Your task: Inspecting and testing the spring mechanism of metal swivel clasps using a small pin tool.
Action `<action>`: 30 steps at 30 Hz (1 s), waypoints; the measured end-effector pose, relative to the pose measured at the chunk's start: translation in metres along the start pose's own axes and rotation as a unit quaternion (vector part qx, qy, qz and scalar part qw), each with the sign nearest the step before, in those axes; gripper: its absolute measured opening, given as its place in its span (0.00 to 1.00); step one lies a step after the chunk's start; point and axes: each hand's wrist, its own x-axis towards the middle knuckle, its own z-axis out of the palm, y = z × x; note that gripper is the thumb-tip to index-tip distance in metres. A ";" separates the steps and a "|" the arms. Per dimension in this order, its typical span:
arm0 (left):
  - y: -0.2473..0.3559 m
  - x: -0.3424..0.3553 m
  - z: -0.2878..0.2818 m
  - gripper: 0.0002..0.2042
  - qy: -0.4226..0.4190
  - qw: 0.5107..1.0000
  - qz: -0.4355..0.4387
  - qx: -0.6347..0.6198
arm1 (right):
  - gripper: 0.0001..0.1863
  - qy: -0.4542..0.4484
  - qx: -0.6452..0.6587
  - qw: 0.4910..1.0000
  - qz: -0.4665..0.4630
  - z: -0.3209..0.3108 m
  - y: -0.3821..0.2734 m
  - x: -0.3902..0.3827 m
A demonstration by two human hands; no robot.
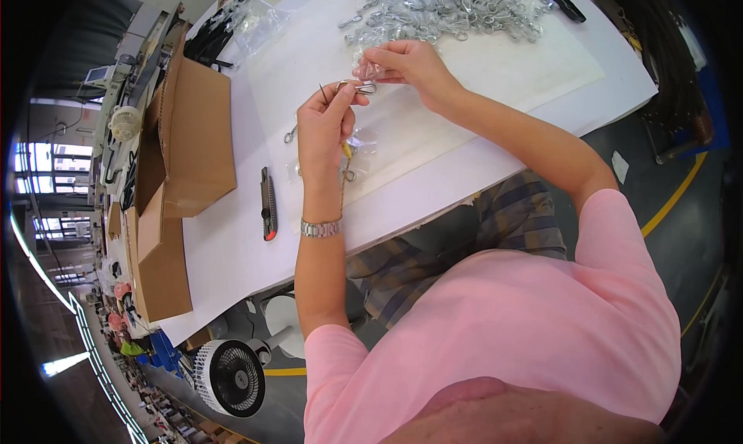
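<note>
My left hand [326, 123] is raised over the white table, its thumb and fingers pinched round a shiny metal hook [367, 89] with a looped end. A thin dark pointed piece [323, 94] also sticks up from those fingers; its kind is unclear. Just beyond, my right hand [412, 68] pinches a small clear plastic bag [370, 71] close to the hook. Beneath my left wrist lies another clear bag [361, 144], with a yellow piece and a metal ring [350, 176] beside it, partly hidden by the arm.
Many bagged metal hooks and rings [457, 10] are heaped at the far side of the white table [224, 250]. An open cardboard box [197, 134] stands left, near a utility knife [268, 204]. A black object [566, 4] lies far right. A fan [232, 378] stands below left.
</note>
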 end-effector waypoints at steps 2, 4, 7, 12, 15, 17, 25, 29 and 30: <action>0.002 -0.003 0.003 0.11 0.014 1.000 0.010 0.018 | 0.15 -0.008 0.007 1.000 -0.002 0.001 0.000 0.000; 0.003 -0.004 0.003 0.11 0.019 1.000 0.019 0.005 | 0.15 -0.010 -0.004 1.000 -0.006 0.002 0.001 0.000; 0.003 -0.004 0.001 0.11 0.028 0.999 0.035 -0.015 | 0.16 0.004 -0.037 0.999 -0.012 0.002 0.000 -0.001; 0.004 -0.004 0.002 0.11 0.030 0.998 0.047 -0.021 | 0.16 0.011 -0.035 0.999 -0.020 0.002 0.001 0.000; 0.002 -0.005 0.005 0.10 0.046 0.996 0.072 0.014 | 0.16 0.008 -0.035 0.999 -0.021 0.000 0.001 0.000; 0.002 -0.006 0.005 0.11 0.066 0.995 0.075 0.027 | 0.16 0.004 -0.033 0.999 -0.019 0.001 0.002 0.000; 0.009 -0.009 0.012 0.10 0.042 0.995 0.088 0.037 | 0.14 0.036 -0.033 0.998 -0.038 0.004 0.005 0.000; 0.007 -0.009 0.013 0.09 0.058 0.992 0.092 0.066 | 0.15 0.018 -0.037 0.999 -0.030 0.003 0.003 0.000; 0.007 -0.009 0.012 0.09 0.059 0.992 0.093 0.066 | 0.15 0.015 -0.044 0.998 -0.030 0.003 0.003 -0.001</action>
